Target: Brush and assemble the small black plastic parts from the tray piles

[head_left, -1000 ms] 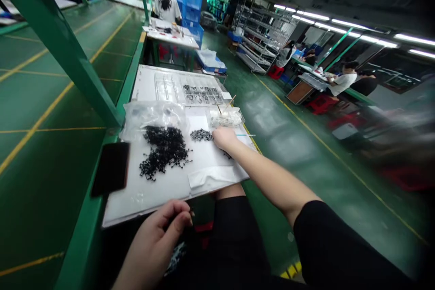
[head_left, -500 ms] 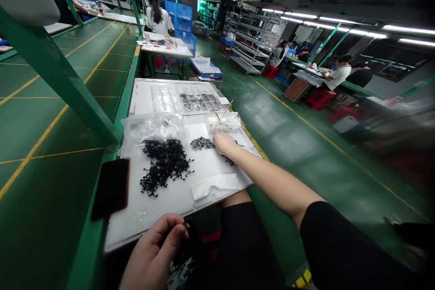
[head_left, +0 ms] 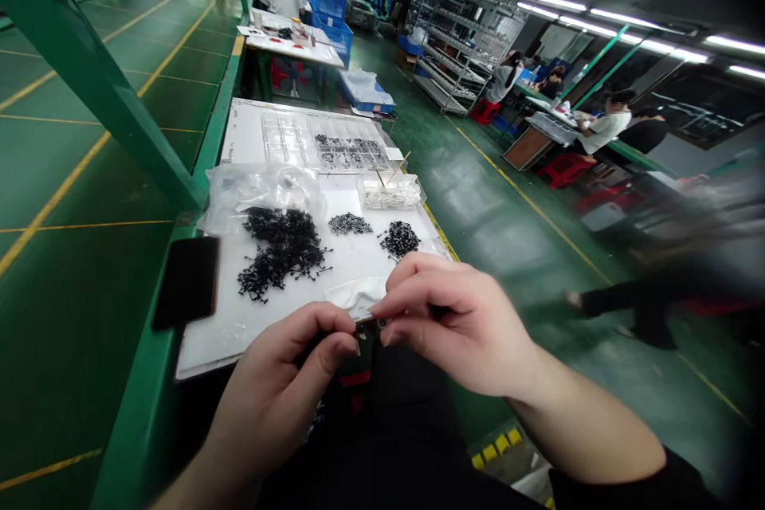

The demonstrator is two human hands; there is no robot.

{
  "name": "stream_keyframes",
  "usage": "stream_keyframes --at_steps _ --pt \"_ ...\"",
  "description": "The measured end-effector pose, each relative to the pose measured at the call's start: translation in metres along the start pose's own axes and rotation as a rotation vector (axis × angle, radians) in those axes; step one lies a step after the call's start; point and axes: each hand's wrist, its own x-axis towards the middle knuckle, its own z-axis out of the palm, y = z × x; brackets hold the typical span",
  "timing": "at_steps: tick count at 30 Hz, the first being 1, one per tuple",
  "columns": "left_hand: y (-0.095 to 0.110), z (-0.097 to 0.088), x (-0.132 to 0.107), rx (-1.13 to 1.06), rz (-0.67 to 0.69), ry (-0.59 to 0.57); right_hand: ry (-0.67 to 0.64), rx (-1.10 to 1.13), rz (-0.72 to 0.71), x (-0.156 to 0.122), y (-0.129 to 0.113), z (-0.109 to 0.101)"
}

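My left hand and my right hand meet in front of me, just below the near edge of the white work board. Both pinch with thumb and forefinger, fingertips almost touching; what they hold is too small to name. On the board lie a large heap of black parts, a small pile and another small pile. A clear plastic bag sits behind the large heap. A folded white cloth lies near my fingertips.
A black phone lies on the green bench left of the board. A clear box with sticks and a compartment tray stand farther back. A green post slants at the left. Other people sit at tables beyond.
My right hand has drawn back from the small pile on the board to meet my left hand, which has risen slightly. A second small pile now shows where the right hand was.
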Motion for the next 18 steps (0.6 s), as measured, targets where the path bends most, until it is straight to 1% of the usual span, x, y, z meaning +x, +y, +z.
stream_keyframes --at_steps 4,7,10,14,16,18 --pt "0.007 0.007 -0.003 -0.002 0.045 -0.069 0.058 0.200 0.044 -0.008 0.008 0.013" --pt "0.011 0.008 -0.007 0.008 0.054 -0.068 0.057 0.295 0.074 -0.010 0.011 0.018" --pt "0.014 0.007 -0.011 0.024 0.065 -0.052 0.035 0.323 0.068 -0.011 0.011 0.020" --pt "0.015 0.007 -0.015 0.051 0.084 -0.037 0.021 0.304 0.073 -0.011 0.011 0.023" --pt "0.016 0.007 -0.015 0.083 0.109 -0.024 0.021 0.303 0.095 -0.012 0.011 0.023" --pt "0.016 0.007 -0.013 0.154 0.175 -0.013 0.019 0.290 0.155 -0.012 0.009 0.022"
